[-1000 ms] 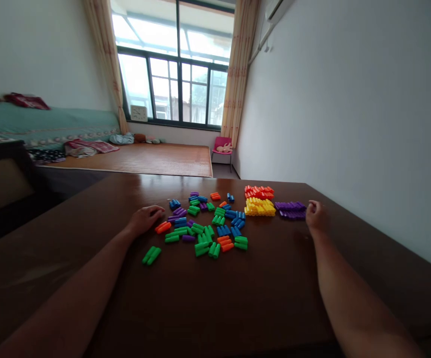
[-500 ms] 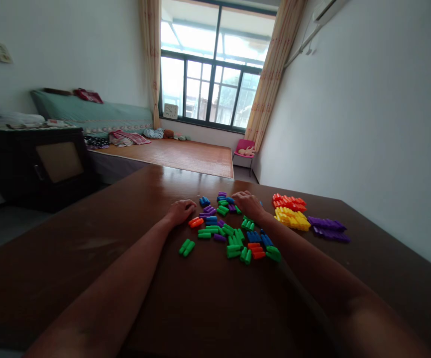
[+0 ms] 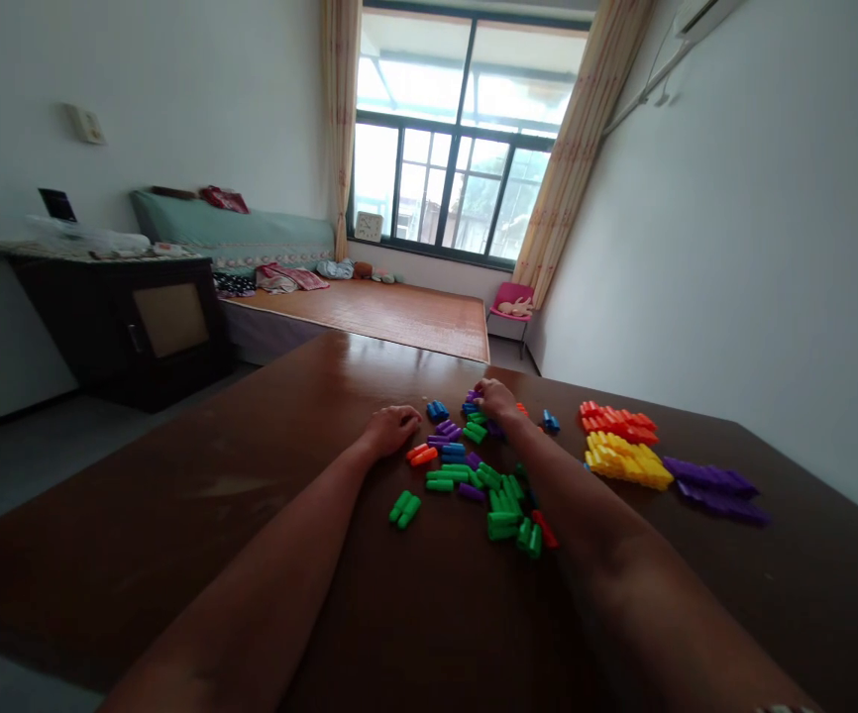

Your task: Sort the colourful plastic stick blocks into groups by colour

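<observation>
Small ribbed plastic pieces in green, blue, purple and orange lie scattered mid-table, with green pieces (image 3: 504, 507) nearest me. My left hand (image 3: 393, 430) rests on the table left of the scatter, fingers curled, near a blue piece (image 3: 437, 410); what it holds, if anything, is hidden. At the far edge of the scatter, my right hand (image 3: 497, 398) has its fingers pinched at a purple piece (image 3: 473, 396). Right of my right forearm lie an orange group (image 3: 617, 422), a yellow group (image 3: 628, 460) and a purple group (image 3: 715, 487), each in rows.
The brown table (image 3: 251, 485) fills the foreground. Beyond it are a low bed (image 3: 414, 315), a pink chair (image 3: 510, 297) and a window. A dark cabinet (image 3: 168, 317) stands at the left. One blue piece (image 3: 550, 421) lies apart beyond my right forearm.
The view has swung left, so everything sits further right. My right hand has shifted slightly to the far left of the scatter's back and its fingers have closed in. My left hand stays beside the pieces.
</observation>
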The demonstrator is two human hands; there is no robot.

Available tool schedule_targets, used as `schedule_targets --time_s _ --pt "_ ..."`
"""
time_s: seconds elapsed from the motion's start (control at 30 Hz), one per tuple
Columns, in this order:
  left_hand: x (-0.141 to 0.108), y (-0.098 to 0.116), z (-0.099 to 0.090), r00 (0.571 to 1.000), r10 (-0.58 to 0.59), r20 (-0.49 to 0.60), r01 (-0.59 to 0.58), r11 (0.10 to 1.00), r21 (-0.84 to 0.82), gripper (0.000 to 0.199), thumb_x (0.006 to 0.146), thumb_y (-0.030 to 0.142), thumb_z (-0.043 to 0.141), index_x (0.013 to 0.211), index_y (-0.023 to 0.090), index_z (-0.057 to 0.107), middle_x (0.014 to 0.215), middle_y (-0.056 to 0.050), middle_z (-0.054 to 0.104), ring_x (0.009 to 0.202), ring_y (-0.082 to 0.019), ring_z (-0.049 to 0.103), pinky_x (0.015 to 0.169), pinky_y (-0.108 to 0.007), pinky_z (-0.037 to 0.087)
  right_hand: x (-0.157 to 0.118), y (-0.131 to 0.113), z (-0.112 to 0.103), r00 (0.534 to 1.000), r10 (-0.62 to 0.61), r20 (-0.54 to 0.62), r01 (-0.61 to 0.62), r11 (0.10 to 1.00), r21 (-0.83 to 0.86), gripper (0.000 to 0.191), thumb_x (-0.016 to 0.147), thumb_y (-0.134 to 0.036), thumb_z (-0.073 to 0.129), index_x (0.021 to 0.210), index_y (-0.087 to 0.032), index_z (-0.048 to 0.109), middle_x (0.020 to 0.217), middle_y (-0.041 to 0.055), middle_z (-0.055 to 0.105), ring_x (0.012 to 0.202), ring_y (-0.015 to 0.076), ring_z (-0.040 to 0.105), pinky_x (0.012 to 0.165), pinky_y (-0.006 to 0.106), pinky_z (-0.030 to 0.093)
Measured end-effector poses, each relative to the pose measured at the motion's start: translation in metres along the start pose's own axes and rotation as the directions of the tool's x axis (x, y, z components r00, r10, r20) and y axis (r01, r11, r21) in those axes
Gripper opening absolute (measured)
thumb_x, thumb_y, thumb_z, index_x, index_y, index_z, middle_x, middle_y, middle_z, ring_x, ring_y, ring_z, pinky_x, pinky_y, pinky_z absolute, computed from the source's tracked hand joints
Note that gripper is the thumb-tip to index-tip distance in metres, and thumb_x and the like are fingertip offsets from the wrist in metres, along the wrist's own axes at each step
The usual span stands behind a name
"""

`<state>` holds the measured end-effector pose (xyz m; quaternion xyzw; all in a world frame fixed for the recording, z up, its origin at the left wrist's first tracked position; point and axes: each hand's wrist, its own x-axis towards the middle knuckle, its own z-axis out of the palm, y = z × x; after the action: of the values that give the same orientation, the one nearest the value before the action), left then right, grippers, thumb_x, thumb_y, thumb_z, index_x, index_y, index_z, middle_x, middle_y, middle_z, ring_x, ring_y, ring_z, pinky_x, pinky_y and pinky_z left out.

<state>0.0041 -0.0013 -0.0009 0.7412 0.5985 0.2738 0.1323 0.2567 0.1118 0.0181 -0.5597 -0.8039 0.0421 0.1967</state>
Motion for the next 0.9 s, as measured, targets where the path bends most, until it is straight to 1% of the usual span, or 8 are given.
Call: schedule_targets --time_s 0.2,0.37,0.43,0.53,0.6,0.67,0.73,0.9 --pt "0.003 -0.005 0.000 0.999 0.037 -0.002 -0.037 0.999 0.020 0.033 0.085 0.040 0.049 0.100 0.025 0.074 0.098 -0.004 0.075 0.088 -0.022 0.068 0.075 -0.029 0.047 -0.035 0.018 -0.026 0.980 0.058 -0.188 -0.006 0.964 0.264 0.017 0.078 -0.026 0.066 0.094 -0.020 0.068 0.093 0.0047 0.073 0.085 0.0174 0.067 0.082 0.030 0.052" --pt "0.010 -0.014 0.001 0.998 0.062 0.012 -0.063 0.998 0.024 0.039 0.084 0.046 0.046 0.102 0.024 0.073 0.101 -0.004 0.075 0.090 -0.023 0.067 0.080 -0.029 0.048 -0.107 0.082 -0.073 0.925 0.158 -0.345 0.033 0.872 0.489 0.032 0.077 -0.046 0.066 0.095 -0.020 0.066 0.090 0.0048 0.073 0.082 0.0191 0.068 0.079 0.034 0.054" --pt "0.014 -0.017 0.001 0.998 0.064 0.024 -0.065 0.997 0.035 0.042 0.083 0.050 0.045 0.102 0.025 0.073 0.102 -0.003 0.075 0.091 -0.023 0.067 0.081 -0.029 0.049 -0.142 0.125 -0.096 0.863 0.269 -0.428 -0.006 0.852 0.524 0.039 0.075 -0.051 0.066 0.095 -0.018 0.066 0.091 0.0079 0.073 0.083 0.0205 0.068 0.080 0.035 0.054" --pt "0.016 -0.019 -0.001 0.997 0.068 0.030 -0.069 0.997 0.037 0.045 0.081 0.053 0.044 0.101 0.026 0.073 0.102 -0.002 0.075 0.091 -0.023 0.067 0.081 -0.028 0.049 -0.192 0.198 -0.127 0.702 0.483 -0.523 -0.162 0.824 0.543 0.044 0.072 -0.053 0.067 0.093 -0.015 0.066 0.092 0.0128 0.073 0.081 0.0219 0.068 0.076 0.034 0.054" --pt "0.016 -0.018 -0.002 0.997 0.067 0.030 -0.068 0.997 0.033 0.046 0.080 0.055 0.044 0.101 0.026 0.073 0.101 -0.001 0.075 0.090 -0.023 0.068 0.080 -0.028 0.049 -0.221 0.242 -0.141 0.588 0.605 -0.537 -0.298 0.779 0.552 0.041 0.070 -0.049 0.068 0.090 -0.014 0.066 0.090 0.0140 0.073 0.078 0.0216 0.067 0.070 0.032 0.053" --pt "0.016 -0.018 -0.004 0.998 0.054 0.026 -0.054 0.998 0.028 0.048 0.078 0.057 0.045 0.101 0.025 0.073 0.100 -0.002 0.075 0.090 -0.023 0.068 0.080 -0.028 0.050 -0.243 0.275 -0.149 0.523 0.694 -0.495 -0.423 0.715 0.557 0.035 0.067 -0.044 0.069 0.085 -0.014 0.067 0.085 0.0131 0.073 0.073 0.0208 0.066 0.064 0.030 0.052" --pt "0.016 -0.017 -0.005 0.999 0.047 0.026 -0.047 0.999 0.021 0.050 0.077 0.058 0.046 0.101 0.024 0.073 0.100 -0.002 0.075 0.092 -0.024 0.067 0.080 -0.028 0.050 -0.256 0.292 -0.150 0.525 0.740 -0.422 -0.524 0.671 0.525 0.029 0.063 -0.040 0.072 0.078 -0.015 0.068 0.078 0.0105 0.073 0.069 0.0199 0.066 0.059 0.028 0.050" --pt "0.015 -0.016 -0.007 0.998 0.050 0.038 -0.051 0.999 0.014 0.051 0.076 0.059 0.046 0.101 0.023 0.073 0.097 -0.002 0.075 0.088 -0.024 0.067 0.075 -0.028 0.050 -0.256 0.285 -0.146 0.634 0.706 -0.315 -0.643 0.708 0.293 0.023 0.062 -0.040 0.072 0.071 -0.019 0.071 0.071 0.0044 0.072 0.067 0.0180 0.066 0.059 0.026 0.047"
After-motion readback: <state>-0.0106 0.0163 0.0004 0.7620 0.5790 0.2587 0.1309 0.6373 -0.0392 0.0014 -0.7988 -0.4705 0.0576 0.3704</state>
